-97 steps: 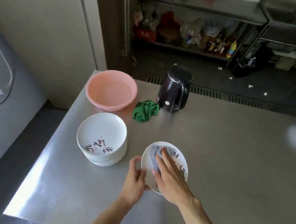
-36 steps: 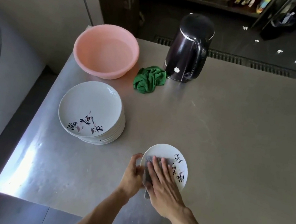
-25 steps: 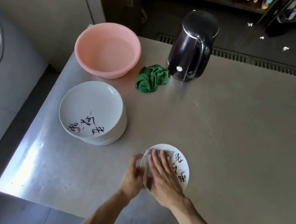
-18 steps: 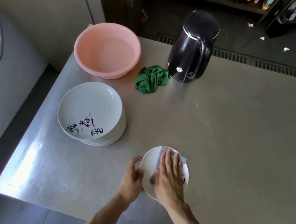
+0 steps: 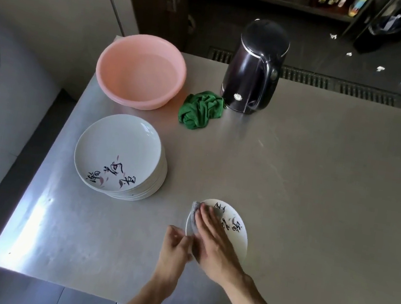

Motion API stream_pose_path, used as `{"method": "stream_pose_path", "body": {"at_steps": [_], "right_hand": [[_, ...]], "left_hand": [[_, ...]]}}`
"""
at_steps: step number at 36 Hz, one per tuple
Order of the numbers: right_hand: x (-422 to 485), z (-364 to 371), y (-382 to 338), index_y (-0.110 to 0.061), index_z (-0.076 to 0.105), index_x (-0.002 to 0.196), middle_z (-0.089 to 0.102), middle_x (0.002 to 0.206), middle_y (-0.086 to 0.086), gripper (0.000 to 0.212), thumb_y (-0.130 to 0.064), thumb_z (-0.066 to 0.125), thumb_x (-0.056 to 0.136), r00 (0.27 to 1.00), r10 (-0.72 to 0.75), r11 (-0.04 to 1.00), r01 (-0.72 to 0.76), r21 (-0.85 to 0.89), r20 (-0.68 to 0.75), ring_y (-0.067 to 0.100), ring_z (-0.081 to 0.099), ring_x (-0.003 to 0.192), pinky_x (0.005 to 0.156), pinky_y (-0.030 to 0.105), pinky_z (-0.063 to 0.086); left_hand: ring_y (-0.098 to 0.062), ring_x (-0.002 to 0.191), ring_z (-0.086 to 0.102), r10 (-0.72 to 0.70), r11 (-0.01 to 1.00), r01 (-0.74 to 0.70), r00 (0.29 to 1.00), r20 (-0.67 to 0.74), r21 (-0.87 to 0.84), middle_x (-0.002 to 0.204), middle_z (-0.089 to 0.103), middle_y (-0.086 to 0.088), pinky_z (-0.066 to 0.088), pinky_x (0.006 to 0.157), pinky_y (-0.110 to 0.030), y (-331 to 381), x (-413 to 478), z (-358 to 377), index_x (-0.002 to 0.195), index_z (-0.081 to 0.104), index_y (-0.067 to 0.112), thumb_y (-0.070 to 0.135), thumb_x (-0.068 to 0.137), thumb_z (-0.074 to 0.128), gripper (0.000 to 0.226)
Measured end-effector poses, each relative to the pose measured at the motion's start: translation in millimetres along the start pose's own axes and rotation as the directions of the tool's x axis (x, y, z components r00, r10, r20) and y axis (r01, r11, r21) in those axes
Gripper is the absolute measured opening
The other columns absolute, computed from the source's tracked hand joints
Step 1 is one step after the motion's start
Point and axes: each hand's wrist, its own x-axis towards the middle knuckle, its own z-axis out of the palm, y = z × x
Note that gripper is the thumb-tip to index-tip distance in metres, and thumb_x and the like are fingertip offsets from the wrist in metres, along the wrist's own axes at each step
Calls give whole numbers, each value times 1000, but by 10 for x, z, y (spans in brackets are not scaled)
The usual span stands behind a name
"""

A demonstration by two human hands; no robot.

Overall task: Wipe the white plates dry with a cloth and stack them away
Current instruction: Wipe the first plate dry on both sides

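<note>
Your right hand [image 5: 216,248], grip flat, presses grey cloth [image 5: 193,216] onto white plate [image 5: 236,235] near counter [image 5: 292,191] front edge. Your left hand [image 5: 174,249] seemingly pinches its left rim; blurred. Plate stack [image 5: 118,155] sits left.

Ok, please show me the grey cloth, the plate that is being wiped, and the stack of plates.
grey cloth [image 5: 193,217]: head view, on its bunched left edge.
plate being wiped [image 5: 239,241]: head view, on its bare right side.
stack of plates [image 5: 116,149]: head view, on the top plate's middle.

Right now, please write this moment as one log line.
step: wiping | left hand: holds plate rim | right hand: presses cloth on plate | stack: apart
</note>
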Motion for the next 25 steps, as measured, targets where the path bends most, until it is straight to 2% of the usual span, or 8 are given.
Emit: {"method": "stream_pose_path", "body": {"at_steps": [4, 6, 9, 14, 17, 19, 22, 25], "right_hand": [[24, -22, 113, 4, 30, 151, 24, 160, 21, 59, -12, 51, 98, 919, 383, 924, -382, 24, -96, 41, 18, 150, 123, 45, 13], [7, 5, 86, 9, 37, 147, 31, 156, 25, 58, -11, 53, 95, 947, 299, 954, -299, 15, -116, 46, 26, 145, 120, 51, 22], [-115, 8, 26, 1, 29, 153, 20, 163, 14, 60, -37, 20, 107, 1000, 16, 999, -15, -50, 23, 35, 14, 152, 123, 42, 15], [-126, -64, 31, 7, 43, 144, 36, 154, 25, 54, -22, 35, 99, 941, 330, 941, -334, -50, -73, 45, 32, 143, 119, 39, 7], [-184, 0, -22, 5, 41, 147, 32, 158, 20, 59, -33, 18, 108, 994, 80, 996, -84, -44, -73, 39, 26, 148, 121, 39, 14], [-220, 10, 34, 0, 32, 152, 23, 163, 13, 57, -35, 27, 107, 1000, -16, 998, 15, -56, -18, 30, 17, 152, 123, 40, 18], [-173, -25, 107, -1, 24, 155, 16, 164, 14, 67, -24, 52, 99, 965, 254, 961, -259, -102, -57, 35, 16, 152, 124, 43, 17], [-60, -79, 16, -3, 2, 158, -2, 166, 14, 63, -20, 30, 104, 854, 519, 848, -520, -102, -43, 33, -4, 154, 125, 40, -1]], "left_hand": [[-31, 92, 62, 21, 1000, -22, 997, 70, 16, 104, 61, -23, 58, 82, -52, -11, 52, -32, 105, 45, 10, -7, 102, 45, 17], [-30, 91, 65, 46, 998, -50, 991, 125, 30, 110, 66, -26, 58, 83, -57, 41, 35, -18, 121, 50, 16, -11, 100, 41, 35], [-26, 102, 71, 61, 991, -87, 971, 230, 104, 116, 73, -17, 59, 91, -59, 93, -25, -44, 140, 55, 27, -16, 94, 33, 67], [-34, 108, 67, 43, 993, -71, 957, 288, 89, 119, 68, -27, 47, 99, -71, 85, -127, -85, 141, 59, 21, -1, 95, 45, 53], [-27, 116, 66, 30, 992, -63, 957, 287, 107, 124, 69, -23, 53, 98, -64, 78, -137, -36, 150, 50, 26, -13, 100, 35, 65], [-30, 122, 66, 34, 993, -63, 961, 275, 97, 127, 71, -15, 56, 97, -61, 76, -160, -38, 151, 49, 28, -15, 99, 31, 70], [-37, 111, 71, 22, 1000, -24, 979, 204, 11, 117, 74, -19, 60, 91, -57, 7, -155, -63, 144, 56, 18, -14, 100, 33, 60], [-37, 102, 72, -30, 989, 45, 994, 109, -138, 114, 74, -22, 61, 82, -49, -78, -155, -9, 131, 59, 15, -16, 97, 36, 52]]}}
